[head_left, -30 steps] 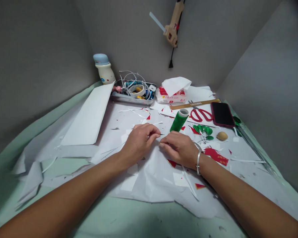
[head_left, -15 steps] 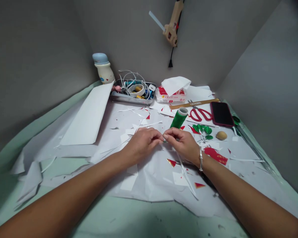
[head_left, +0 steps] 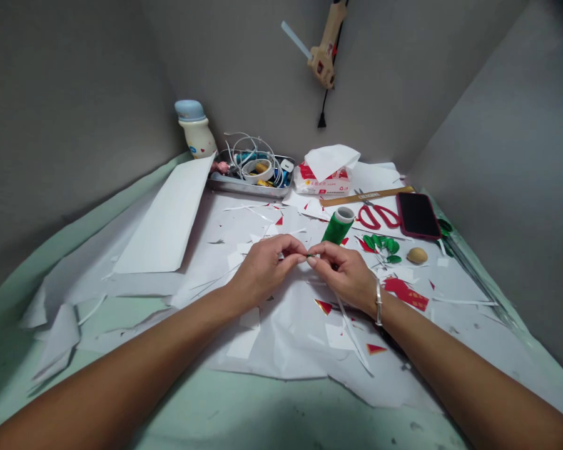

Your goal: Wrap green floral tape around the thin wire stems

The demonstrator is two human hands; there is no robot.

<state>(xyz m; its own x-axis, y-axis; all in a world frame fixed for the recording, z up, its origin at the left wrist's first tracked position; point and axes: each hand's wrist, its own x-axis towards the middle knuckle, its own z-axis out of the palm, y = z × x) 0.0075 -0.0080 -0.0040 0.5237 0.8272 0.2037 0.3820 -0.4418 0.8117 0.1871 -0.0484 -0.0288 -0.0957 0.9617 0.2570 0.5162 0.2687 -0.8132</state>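
Note:
My left hand (head_left: 274, 265) and my right hand (head_left: 344, 269) meet fingertip to fingertip over the paper. Pinched between their thumbs and forefingers is a tiny dark green piece (head_left: 310, 255), mostly covered and too small to name for certain. Just behind my right hand a spool of green thread (head_left: 336, 229) stands tilted, its lower end hidden. Several shiny green leaf shapes on thin stems (head_left: 382, 247) lie to the right of the spool, beside a small tan ball-like lump (head_left: 417, 255). My right wrist wears a silver bangle.
Red-handled scissors (head_left: 379, 217), a wooden ruler (head_left: 366, 196) and a phone (head_left: 419, 215) lie at the back right. Behind are a tissue pack (head_left: 326, 180) and a metal tray (head_left: 248, 186). A glue gun (head_left: 326, 56) hangs above. Paper scraps (head_left: 376, 349) litter the table.
Both hands stay fingertip to fingertip, with small finger shifts. A bit of dark green now shows between the fingertips. The things on the table have not moved.

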